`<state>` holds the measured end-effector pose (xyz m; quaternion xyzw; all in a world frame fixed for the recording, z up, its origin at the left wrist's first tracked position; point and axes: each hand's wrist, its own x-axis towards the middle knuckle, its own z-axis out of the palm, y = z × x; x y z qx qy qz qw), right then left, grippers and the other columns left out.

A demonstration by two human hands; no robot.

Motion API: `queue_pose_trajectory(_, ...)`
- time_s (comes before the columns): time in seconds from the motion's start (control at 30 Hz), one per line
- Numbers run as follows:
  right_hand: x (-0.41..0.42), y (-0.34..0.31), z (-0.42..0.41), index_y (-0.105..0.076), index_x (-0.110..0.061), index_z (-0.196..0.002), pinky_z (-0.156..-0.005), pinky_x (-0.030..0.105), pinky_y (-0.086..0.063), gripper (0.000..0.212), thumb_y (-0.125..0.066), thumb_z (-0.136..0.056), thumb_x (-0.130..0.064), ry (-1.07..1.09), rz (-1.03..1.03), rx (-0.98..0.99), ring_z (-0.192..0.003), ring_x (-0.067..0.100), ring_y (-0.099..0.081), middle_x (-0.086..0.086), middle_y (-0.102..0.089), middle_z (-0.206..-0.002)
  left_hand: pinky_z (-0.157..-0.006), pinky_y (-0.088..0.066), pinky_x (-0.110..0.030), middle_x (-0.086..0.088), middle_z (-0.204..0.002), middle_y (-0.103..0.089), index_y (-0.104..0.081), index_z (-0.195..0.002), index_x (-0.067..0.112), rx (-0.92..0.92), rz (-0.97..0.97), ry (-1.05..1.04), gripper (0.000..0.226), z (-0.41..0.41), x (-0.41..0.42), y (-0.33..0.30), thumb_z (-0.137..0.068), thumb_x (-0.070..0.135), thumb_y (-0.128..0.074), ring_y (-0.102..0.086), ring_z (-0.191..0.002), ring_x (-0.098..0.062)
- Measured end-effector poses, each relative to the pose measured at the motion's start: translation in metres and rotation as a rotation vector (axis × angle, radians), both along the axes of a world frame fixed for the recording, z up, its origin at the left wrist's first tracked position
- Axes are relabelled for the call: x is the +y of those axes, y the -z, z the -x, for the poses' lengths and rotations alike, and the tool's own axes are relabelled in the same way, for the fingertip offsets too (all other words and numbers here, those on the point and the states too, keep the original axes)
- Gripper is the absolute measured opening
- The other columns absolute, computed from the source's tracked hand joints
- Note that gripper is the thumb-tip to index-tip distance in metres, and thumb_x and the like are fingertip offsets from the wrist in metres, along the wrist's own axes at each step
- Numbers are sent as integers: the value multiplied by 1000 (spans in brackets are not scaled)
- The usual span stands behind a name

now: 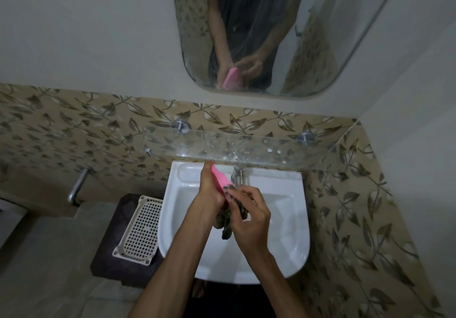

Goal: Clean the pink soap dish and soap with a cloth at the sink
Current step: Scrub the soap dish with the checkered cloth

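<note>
- The dish [220,178] was gripped on edge by the left hand [210,189] above the sink [291,209].
- The cloth [232,215] was pinched by the right hand's [249,215] curled fingers [240,192].
- Firm wiping strokes would probably be best.

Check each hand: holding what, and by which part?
Left hand grips the pink soap dish by its lower end, tilted over the sink. Right hand holds the bunched dark cloth against the dish's lower edge.

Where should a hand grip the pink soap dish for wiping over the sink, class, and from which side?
Grip the pink soap dish by its long edges from the left, as the left hand does: it stands tilted on edge, leaving its face open to the cloth in the right hand.
</note>
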<state>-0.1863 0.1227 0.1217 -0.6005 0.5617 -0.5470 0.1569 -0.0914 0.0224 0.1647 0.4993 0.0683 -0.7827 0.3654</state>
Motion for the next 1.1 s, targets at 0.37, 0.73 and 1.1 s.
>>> queue_pose_trajectory(0.37,0,6,6,-78,-10,-115,-72,7,-50,36,-75,-88,13,-44,-23,-10,-87,-8,-64,9,-66,-99,-72,-46,-37,-15,-96,-58,-50,-123,5,53,-66,-4,62,2,3,10,-92,58,-59,-56,-78,-29)
queue_pose_trajectory(0.73,-40,-51,26,-80,-27,-108,-92,41,-62,23,-74,-93,-11,-299,-402,-197,-101,7,-72,-18,-76,-102,-59,-45,-31,-1,-62,-64,-59,-66,4,-924,642,-55,38,0,27,33,-96,25,-47,-56,-62,-18)
queue_pose_trajectory(1.1,-36,-72,-9,-80,-19,-111,-74,25,-52,19,-65,-101,-18,-51,-221,219,-80,6,-55,-2,-56,-97,-55,-33,-36,-1,-55,-51,-38,-56,12,-1244,635,3,48,6,18,31,-103,19,-41,-49,-64,-33)
